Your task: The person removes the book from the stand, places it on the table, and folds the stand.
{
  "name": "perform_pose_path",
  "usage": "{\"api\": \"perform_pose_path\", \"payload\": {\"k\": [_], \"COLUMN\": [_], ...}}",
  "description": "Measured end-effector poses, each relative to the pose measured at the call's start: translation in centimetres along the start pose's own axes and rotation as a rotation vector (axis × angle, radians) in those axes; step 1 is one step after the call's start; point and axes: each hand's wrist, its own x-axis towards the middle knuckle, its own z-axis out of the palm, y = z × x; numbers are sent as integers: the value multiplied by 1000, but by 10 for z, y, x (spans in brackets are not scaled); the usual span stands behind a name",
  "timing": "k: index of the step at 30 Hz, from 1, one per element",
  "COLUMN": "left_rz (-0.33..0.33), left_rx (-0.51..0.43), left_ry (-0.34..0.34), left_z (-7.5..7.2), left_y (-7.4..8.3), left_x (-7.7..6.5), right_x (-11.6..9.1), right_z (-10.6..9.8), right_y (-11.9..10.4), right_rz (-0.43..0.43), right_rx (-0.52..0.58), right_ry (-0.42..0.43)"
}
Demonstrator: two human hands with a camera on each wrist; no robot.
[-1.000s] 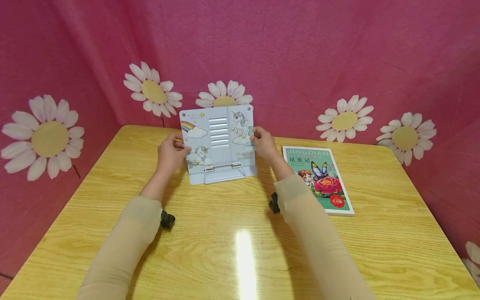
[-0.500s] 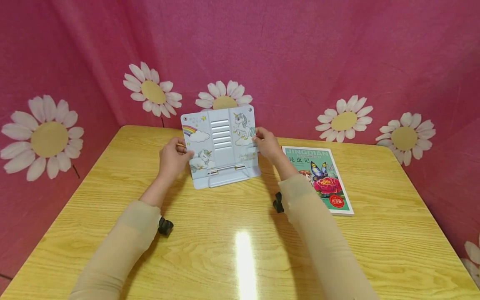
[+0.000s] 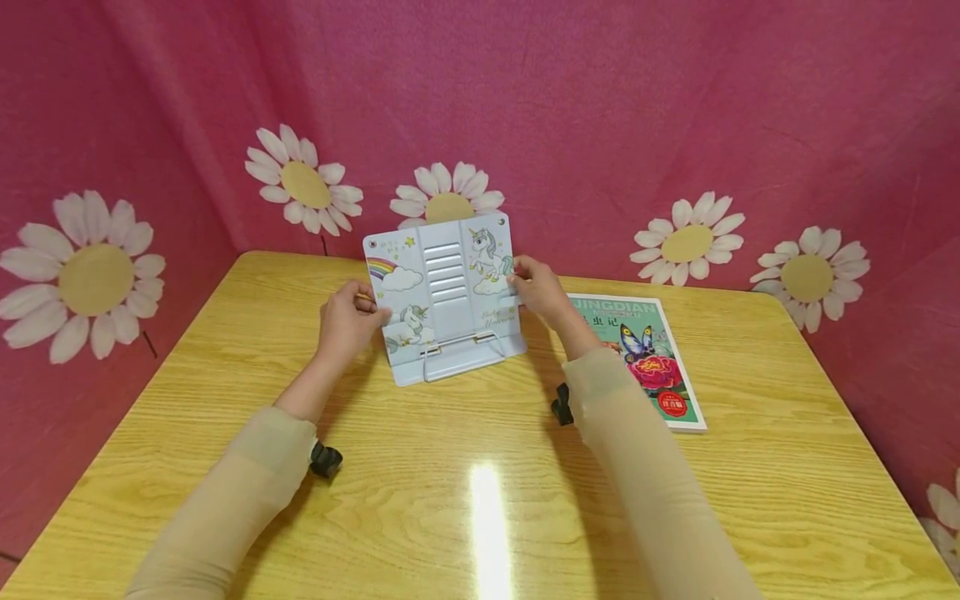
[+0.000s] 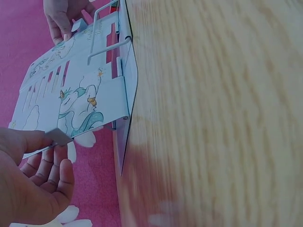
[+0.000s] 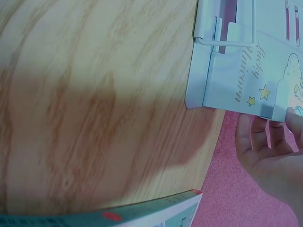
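The unicorn book stand reads "Lucky Unicorn" in script. "JINGDIAN" and "虫记" stand on the cover of the green book, "注音版" on its round red badge.

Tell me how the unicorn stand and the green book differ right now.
The unicorn stand has its panel raised at a slant, while the green book lies flat on the table. The left hand and right hand grip the stand at its sides; neither holds the book. The stand is mostly white, the book's cover mostly green. Both carry colourful cartoon-style pictures.
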Motion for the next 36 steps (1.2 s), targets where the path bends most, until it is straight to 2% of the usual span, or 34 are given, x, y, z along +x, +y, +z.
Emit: {"api": "perform_pose_path", "payload": {"k": [15, 36], "left_rz": [-1, 15], "left_rx": [-4, 34], "left_ry": [-64, -141], "left_z": [2, 7], "left_y": [9, 15], "left_x": [-14, -33], "right_x": [-1, -5], "right_z": [-13, -18], "right_y": [4, 9], "right_rz": [20, -46], "right_rx": [-11, -95], "right_ry": [-48, -45]}}
